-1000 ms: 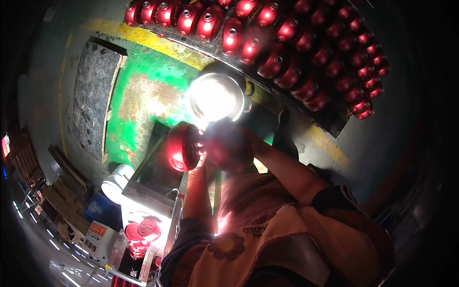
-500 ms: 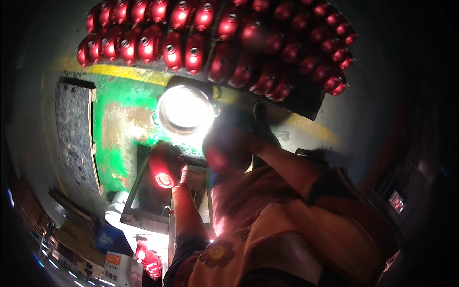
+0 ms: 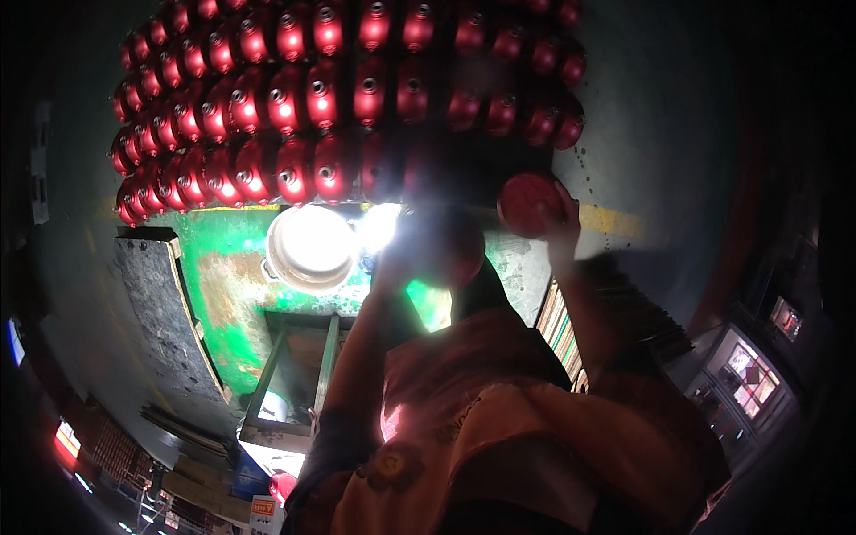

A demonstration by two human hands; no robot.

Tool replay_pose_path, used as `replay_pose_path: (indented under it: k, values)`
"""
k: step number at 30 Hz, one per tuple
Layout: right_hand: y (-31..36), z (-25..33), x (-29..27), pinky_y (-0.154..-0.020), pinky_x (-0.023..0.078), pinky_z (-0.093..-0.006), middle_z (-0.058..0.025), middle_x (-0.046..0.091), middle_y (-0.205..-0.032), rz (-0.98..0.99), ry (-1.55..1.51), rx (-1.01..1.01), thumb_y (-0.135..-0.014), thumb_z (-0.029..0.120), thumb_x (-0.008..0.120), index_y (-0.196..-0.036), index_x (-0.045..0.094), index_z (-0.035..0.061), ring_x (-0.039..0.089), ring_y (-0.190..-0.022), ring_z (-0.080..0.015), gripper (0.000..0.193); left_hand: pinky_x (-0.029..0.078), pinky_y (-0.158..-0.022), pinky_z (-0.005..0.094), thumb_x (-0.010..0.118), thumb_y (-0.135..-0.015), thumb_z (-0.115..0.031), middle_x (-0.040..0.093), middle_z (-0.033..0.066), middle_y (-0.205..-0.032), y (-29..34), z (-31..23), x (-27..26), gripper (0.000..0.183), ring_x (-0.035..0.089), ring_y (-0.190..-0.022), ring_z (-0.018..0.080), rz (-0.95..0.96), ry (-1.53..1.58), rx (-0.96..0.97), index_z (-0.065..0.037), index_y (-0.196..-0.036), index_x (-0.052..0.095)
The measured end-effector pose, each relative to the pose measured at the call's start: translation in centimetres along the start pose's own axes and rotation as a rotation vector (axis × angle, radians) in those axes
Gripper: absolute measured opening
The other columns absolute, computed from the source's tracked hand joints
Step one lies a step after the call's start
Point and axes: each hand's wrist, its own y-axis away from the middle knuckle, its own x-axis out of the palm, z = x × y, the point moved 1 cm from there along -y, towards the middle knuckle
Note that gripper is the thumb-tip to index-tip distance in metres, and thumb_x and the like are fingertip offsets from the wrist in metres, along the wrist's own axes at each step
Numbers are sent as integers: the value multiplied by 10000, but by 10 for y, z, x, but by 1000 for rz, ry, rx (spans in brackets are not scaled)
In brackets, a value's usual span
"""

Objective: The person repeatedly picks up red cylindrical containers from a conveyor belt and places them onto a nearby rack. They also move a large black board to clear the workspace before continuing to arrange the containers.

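My right hand (image 3: 560,218) grips a red fire extinguisher cylinder (image 3: 526,205), its round end showing, out to the right at the front row's edge. In the middle, my left hand (image 3: 392,266) is at a second red cylinder (image 3: 459,250), dim and partly lost in shadow and glare; its fingers seem to close on it. Rows of upright red extinguisher cylinders (image 3: 325,169), each with a metal neck fitting, stand just beyond both hands. A round pot with side handles (image 3: 270,254) sits left of my left hand, its inside washed out by bright light.
A dark board on a wooden frame (image 3: 165,303) lies at the left on the green floor. An open frame-like box (image 3: 328,361) stands beside my left forearm. Stacked thin sheets (image 3: 615,312) lie under my right forearm. A yellow floor line (image 3: 615,220) runs by the rows.
The view has shifted toward the rows. Both hands have moved forward and right with their cylinders, the left from over the box to the middle, the right out to the rows' right end.
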Motion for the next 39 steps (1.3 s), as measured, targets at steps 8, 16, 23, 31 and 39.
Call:
replay_pose_path:
  k: [8, 16, 23, 31, 39]
  values:
    - [-35, -22, 38, -989, 429, -462, -175, 517, -1261, -267, 415, -380, -774, 191, 781, -1266, 658, 271, 478, -1164, -353, 513, 462, -948, 364, 745, -750, -95, 558, 135, -1223, -119, -5, 112, 516, 535, -1144, 284, -520, -595, 278, -93, -1249, 615]
    - [-24, -54, 49, -1070, 375, -481, -215, 381, -1471, -81, 537, -442, -916, 380, 620, -1422, 506, 238, 403, -1316, -406, 538, 431, -1022, 382, 685, -839, -210, 520, 190, -1321, -117, 14, 127, 629, 515, -1217, 318, -520, -10, -175, -29, -1393, 448]
    - [-33, -24, 35, -1014, 421, -541, -244, 427, -1431, 0, 801, -324, -811, 396, 686, -1475, 420, 293, 491, -1223, -441, 722, 375, -1092, 405, 626, -881, -134, 413, 174, -1461, -78, -52, 90, 460, 409, -1338, 358, -399, 43, 116, -143, -1336, 562]
    - [21, 77, 118, -1116, 316, -496, -227, 359, -1500, 291, 532, -716, -932, 354, 570, -1393, 529, 172, 420, -1317, -433, 497, 390, -1088, 428, 743, -749, -112, 370, 142, -1495, -26, -40, -5, 484, 418, -1314, 351, -725, -197, 221, -248, -1209, 682]
    - [42, 58, 206, -1087, 366, -494, -277, 320, -1501, 403, 264, -549, -929, 266, 644, -1446, 464, 179, 364, -1356, -460, 554, 406, -1070, 443, 680, -840, -207, 304, 218, -1515, -47, 9, -13, 426, 413, -1318, 389, -834, -431, 15, -280, -1259, 645]
